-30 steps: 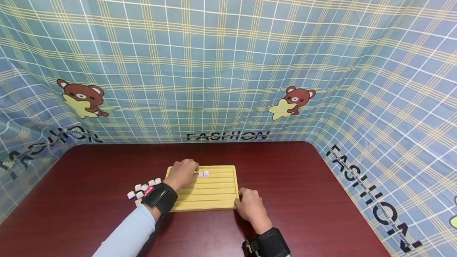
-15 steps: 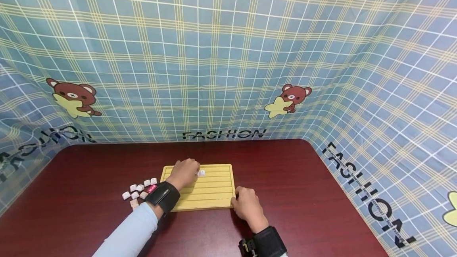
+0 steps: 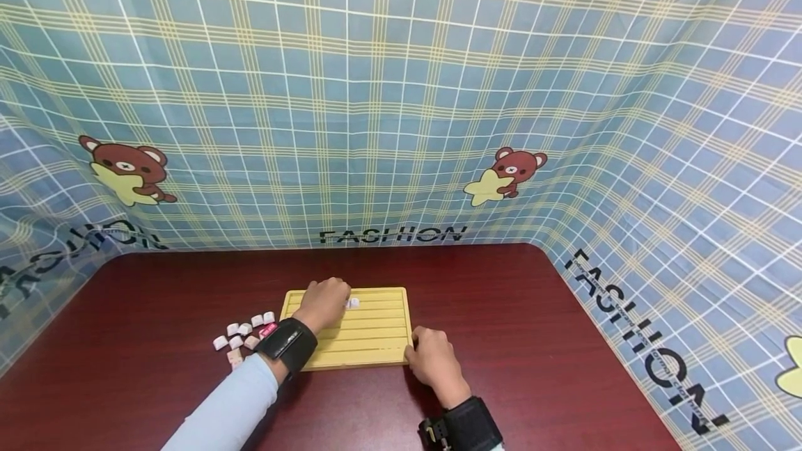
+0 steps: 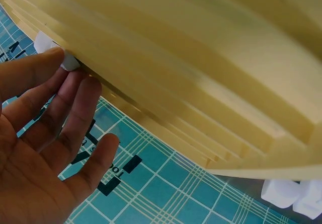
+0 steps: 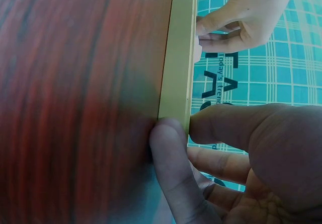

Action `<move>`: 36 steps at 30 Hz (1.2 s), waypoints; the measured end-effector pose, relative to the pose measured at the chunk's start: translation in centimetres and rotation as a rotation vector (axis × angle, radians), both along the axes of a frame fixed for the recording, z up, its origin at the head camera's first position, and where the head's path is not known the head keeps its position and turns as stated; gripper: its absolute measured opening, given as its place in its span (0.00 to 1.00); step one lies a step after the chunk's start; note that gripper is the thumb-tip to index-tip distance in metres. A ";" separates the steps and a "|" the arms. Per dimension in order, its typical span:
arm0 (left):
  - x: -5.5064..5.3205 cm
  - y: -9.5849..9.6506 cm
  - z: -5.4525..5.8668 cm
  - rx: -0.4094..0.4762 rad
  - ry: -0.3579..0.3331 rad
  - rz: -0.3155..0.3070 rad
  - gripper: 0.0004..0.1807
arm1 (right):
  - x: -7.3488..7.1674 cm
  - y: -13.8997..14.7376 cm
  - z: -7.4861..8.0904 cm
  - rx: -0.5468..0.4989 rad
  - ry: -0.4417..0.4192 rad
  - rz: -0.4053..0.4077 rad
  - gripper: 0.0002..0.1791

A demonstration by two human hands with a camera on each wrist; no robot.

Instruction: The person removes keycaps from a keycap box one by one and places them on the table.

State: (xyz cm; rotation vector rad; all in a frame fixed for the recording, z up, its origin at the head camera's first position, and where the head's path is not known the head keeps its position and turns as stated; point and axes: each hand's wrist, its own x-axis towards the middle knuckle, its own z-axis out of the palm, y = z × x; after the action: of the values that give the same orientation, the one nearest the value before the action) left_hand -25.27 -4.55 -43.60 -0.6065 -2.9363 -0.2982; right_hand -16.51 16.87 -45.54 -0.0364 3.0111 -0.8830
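Observation:
My left hand [image 3: 322, 303] reaches over the back left part of a yellow ridged tray [image 3: 370, 341]. In the left wrist view, its thumb and fingers pinch a small white block [image 4: 69, 62] shaped like a keycap, at one of the tray's slots. Beside it stands another white block [image 4: 44, 42]; from the head, a white block [image 3: 355, 303] shows just right of the fingertips, in the back row. My right hand [image 3: 434, 359] grips the tray's right edge near the front corner. The right wrist view has thumb and finger on either side of the tray's rim [image 5: 177, 58].
Several loose white and beige blocks [image 3: 235, 342] lie left of the tray, partly behind the left wrist. A dark red table [image 3: 501, 312] carries everything. Checked cloth [image 3: 376, 124] hangs behind and at the sides.
The head view has shifted slightly, so the scene sits a little further left. The left hand has edged slightly right relative to the tray; the right hand still holds the edge.

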 end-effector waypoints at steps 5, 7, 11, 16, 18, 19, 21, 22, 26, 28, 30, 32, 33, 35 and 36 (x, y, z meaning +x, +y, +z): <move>0.0 -0.1 -0.1 -0.009 0.007 0.006 0.13 | 0.0 -0.2 -0.1 0.000 0.001 0.000 0.09; 0.0 -0.2 -0.1 -0.006 0.004 0.007 0.13 | 0.0 -0.2 -0.1 -0.004 -0.003 -0.003 0.09; 0.0 -0.3 -0.1 -0.007 0.003 0.005 0.13 | 0.1 -0.2 -0.1 -0.009 -0.004 -0.004 0.09; -0.1 -0.2 -0.1 -0.019 0.022 -0.003 0.12 | 0.0 -0.1 -0.1 -0.009 0.009 0.000 0.08; -0.1 -0.2 -0.2 -0.022 0.022 -0.002 0.12 | 0.0 -0.1 0.0 -0.009 0.013 0.001 0.08; -0.1 -0.2 -0.2 -0.025 0.021 -0.001 0.12 | 0.0 -0.1 0.0 -0.010 0.014 0.002 0.07; -0.2 -0.2 -0.2 -0.029 0.021 0.001 0.12 | 0.0 -0.1 0.0 -0.010 0.015 0.004 0.06; -0.2 -0.2 -0.2 -0.031 0.024 0.001 0.12 | 0.0 -0.1 0.0 -0.011 0.015 0.004 0.05; -0.3 -0.2 -0.1 -0.031 0.022 -0.001 0.11 | 0.0 -0.1 0.1 -0.010 0.017 0.000 0.05; -0.3 -0.2 -0.1 -0.027 0.022 -0.004 0.11 | 0.0 -0.1 0.1 -0.008 0.016 -0.002 0.06; -0.3 -0.2 -0.1 -0.025 0.019 -0.003 0.11 | 0.0 -0.1 0.1 -0.004 0.016 -0.002 0.06; -0.2 -0.3 -0.1 -0.026 0.022 -0.004 0.12 | 0.0 -0.1 0.0 -0.005 0.011 -0.002 0.06; -0.2 -0.3 0.0 -0.023 0.021 -0.004 0.12 | 0.0 0.0 0.0 -0.005 0.009 -0.002 0.06; -0.1 -0.3 0.0 -0.018 0.024 -0.006 0.12 | 0.1 0.0 0.0 -0.011 0.003 -0.002 0.06; -0.1 -0.3 0.1 -0.017 0.026 -0.008 0.12 | 0.1 0.0 0.0 -0.013 0.003 -0.001 0.07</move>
State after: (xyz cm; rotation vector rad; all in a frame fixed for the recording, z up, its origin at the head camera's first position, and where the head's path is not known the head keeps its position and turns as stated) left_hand -25.33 -4.87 -43.45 -0.6205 -2.9150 -0.2649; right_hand -16.40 16.87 -45.51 -0.0367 3.0086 -0.9039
